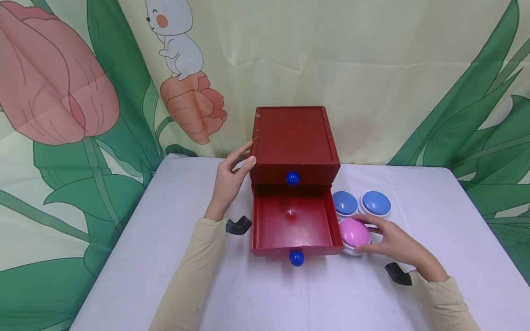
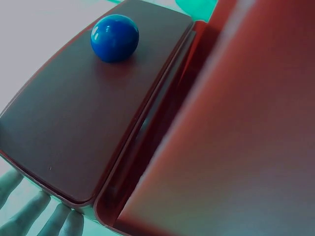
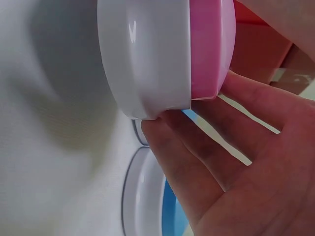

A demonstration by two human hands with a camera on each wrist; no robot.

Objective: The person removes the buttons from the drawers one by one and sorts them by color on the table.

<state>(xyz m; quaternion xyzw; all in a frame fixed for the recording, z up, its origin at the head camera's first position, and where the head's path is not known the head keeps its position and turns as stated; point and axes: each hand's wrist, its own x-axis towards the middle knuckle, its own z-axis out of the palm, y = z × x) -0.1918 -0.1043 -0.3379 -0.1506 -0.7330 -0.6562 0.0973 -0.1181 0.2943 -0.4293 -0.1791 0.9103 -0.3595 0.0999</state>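
Left hand: rests against the left side of the red cabinet, fingers apart and extended, thumb near the front corner; it clamps nothing. Light, level pressure should steady the box without skewing it.
Red cabinet: upright on the white table, upper drawer in, its upper blue knob facing front.
Lower drawer: pulled well out beneath, lower blue knob at its front; the red floor shows. Its right wall lies close to the working hand, so knuckles and thumb want care around that edge.
Pink-topped piece: just right of the drawer's front right corner, pink dome above a white base. Whether the base touches the table, or the drawer wall, I cannot tell.
Left blue-topped piece: behind the pink one, beside the drawer wall; a crowded spot, easily nudged.
Right blue-topped piece: beside its twin, behind the right hand's fingers; a straight upward path would probably spare both.
Right hand: clamped on the pink-topped piece, thumb at the near side, fingers round the far side, some reaching the white base. Gripping low on that base seems surer than squeezing the smooth dome, which might slip or press down.
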